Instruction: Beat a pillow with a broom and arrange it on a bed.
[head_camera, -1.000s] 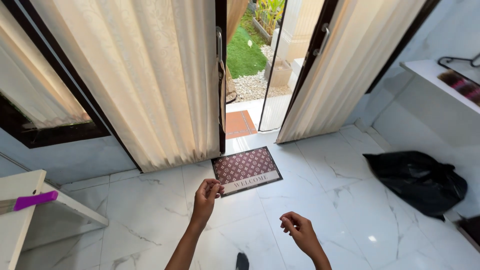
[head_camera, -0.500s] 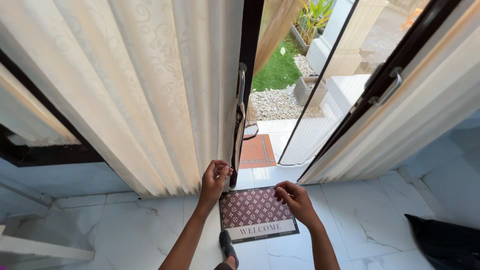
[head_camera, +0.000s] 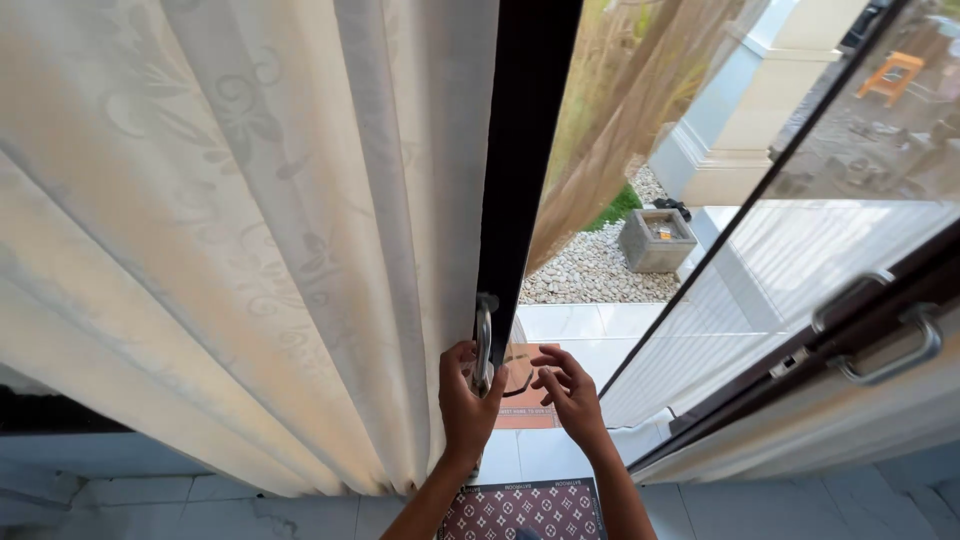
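My left hand (head_camera: 466, 405) is wrapped around the metal pull handle (head_camera: 483, 340) on the dark frame of the left door (head_camera: 525, 150). My right hand (head_camera: 568, 393) hovers just to the right of that handle with its fingers spread, holding nothing. A cream patterned curtain (head_camera: 250, 230) hangs over the left door's glass. The right door (head_camera: 800, 300) stands open at an angle, with its own metal handle (head_camera: 885, 335).
A dark patterned doormat (head_camera: 525, 510) lies on the pale tiled floor below my arms. Through the gap I see an orange mat (head_camera: 525, 395), white tiles, gravel, a grey stone block (head_camera: 655, 240) and a white pillar (head_camera: 745, 110).
I have come right up to the doors. My left hand rose and closed on the left door's handle, and my right hand lifted next to it.
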